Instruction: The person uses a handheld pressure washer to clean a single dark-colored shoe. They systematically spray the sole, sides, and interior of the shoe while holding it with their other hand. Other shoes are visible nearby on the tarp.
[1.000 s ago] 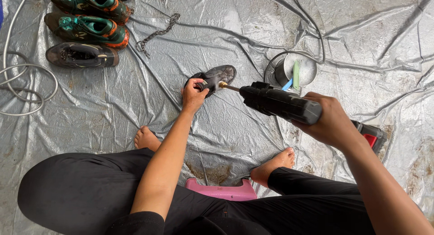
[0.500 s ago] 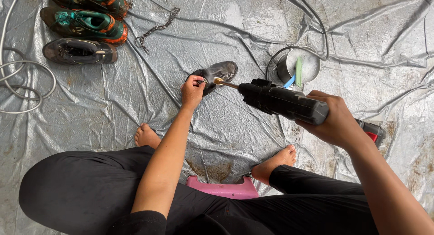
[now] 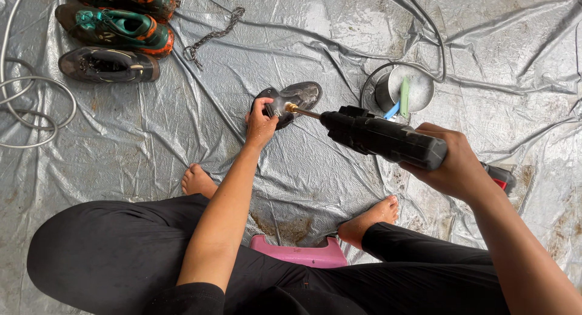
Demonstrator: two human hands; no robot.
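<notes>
A dark grey wet shoe (image 3: 297, 97) is held at its heel by the left hand (image 3: 260, 126), fingers clenched on it, tipped up just above the sheet. A black spray gun w/ brass tip (image 3: 379, 135) is gripped tight by the right hand (image 3: 451, 163); the tip is aimed at the shoe, almost touching. Looks mid-wash: this shoe is wet & shiny, but 3 more muddy shoes (image 3: 112, 24) are lined up top left, prob. not done yet. Everything is laid on a crinkly silver plastic sheet (image 3: 151, 151) w/ brown dirt spots. A metal pot w/ brushes (image 3: 403, 91) is set near the gun. A grey hose (image 3: 36, 109) is coiled at the left edge. A pink low stool (image 3: 303, 254) is sat on.
</notes>
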